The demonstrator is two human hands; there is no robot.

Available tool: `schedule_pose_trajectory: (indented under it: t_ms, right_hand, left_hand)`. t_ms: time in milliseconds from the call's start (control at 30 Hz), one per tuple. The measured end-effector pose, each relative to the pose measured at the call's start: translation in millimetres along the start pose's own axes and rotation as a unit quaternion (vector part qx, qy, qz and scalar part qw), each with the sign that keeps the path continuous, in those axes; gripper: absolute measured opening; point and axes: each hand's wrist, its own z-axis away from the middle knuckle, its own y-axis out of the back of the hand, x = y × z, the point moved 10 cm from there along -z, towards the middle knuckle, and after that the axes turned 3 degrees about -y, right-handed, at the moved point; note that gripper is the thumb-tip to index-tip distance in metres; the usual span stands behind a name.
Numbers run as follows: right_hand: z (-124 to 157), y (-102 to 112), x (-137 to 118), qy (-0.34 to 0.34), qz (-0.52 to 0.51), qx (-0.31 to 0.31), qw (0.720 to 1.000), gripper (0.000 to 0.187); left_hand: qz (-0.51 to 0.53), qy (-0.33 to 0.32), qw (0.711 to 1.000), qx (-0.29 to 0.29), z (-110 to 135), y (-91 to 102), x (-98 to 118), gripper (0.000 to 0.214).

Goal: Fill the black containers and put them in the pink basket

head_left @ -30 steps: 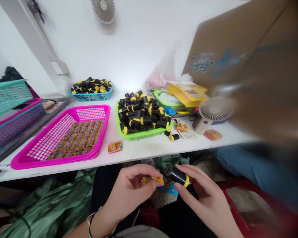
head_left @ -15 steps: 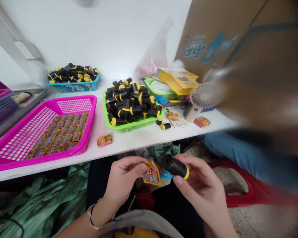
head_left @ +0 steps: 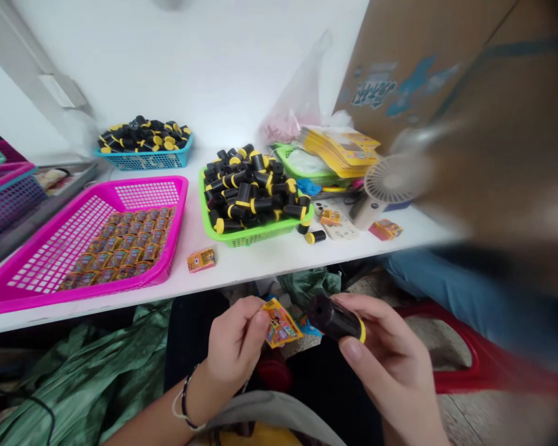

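Note:
My left hand (head_left: 239,337) pinches a small orange printed sticker (head_left: 281,323) by its upper left corner, over my lap. My right hand (head_left: 388,359) grips a black cylinder with a yellow end cap (head_left: 335,317), its black end with a small hole pointing up and left. Sticker and cylinder are apart, a small gap between them. On the table, a green basket (head_left: 258,238) is heaped with the same black and yellow cylinders. A pink basket (head_left: 93,192) on the left holds rows of cylinders wrapped in orange printed labels.
A blue basket (head_left: 149,161) of cylinders stands at the back. Near the table's front edge lie a stack of stickers (head_left: 201,260) and a loose cylinder (head_left: 315,237). A small fan (head_left: 390,179) stands right, beside a blurred person's jeans (head_left: 446,297) and a red stool (head_left: 469,365).
The sticker has turned in my left fingers and now shows more of its printed face. My right hand has shifted slightly right with the cylinder. The whole view has moved a little.

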Motion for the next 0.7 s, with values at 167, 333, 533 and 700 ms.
schedule_pose_trajectory:
  t_ms: [167, 333, 533, 700]
  right_hand:
    - [-12.2, -6.6, -1.6, 0.004, -0.018, -0.018, 1.000, 0.025]
    - [-19.6, -17.3, -5.6, -0.017, -0.038, -0.045, 0.998, 0.023]
    - [-24.3, -36.7, -8.0, -0.024, -0.004, -0.095, 0.995, 0.018]
    - [-22.8, -32.1, -2.2, -0.011, 0.029, -0.102, 0.994, 0.022]
  left_hand:
    - [-0.040, -0.005, 0.999, -0.021, -12.5, 2.6, -3.5, 0.057]
    - [-0.029, -0.033, 0.999, -0.010, -24.1, 5.6, -1.6, 0.063]
    - [-0.022, -0.014, 1.000, -0.010, -26.0, 6.0, -1.0, 0.069]
    - [0.016, 0.017, 0.999, -0.043, -27.8, 6.3, -5.0, 0.068]
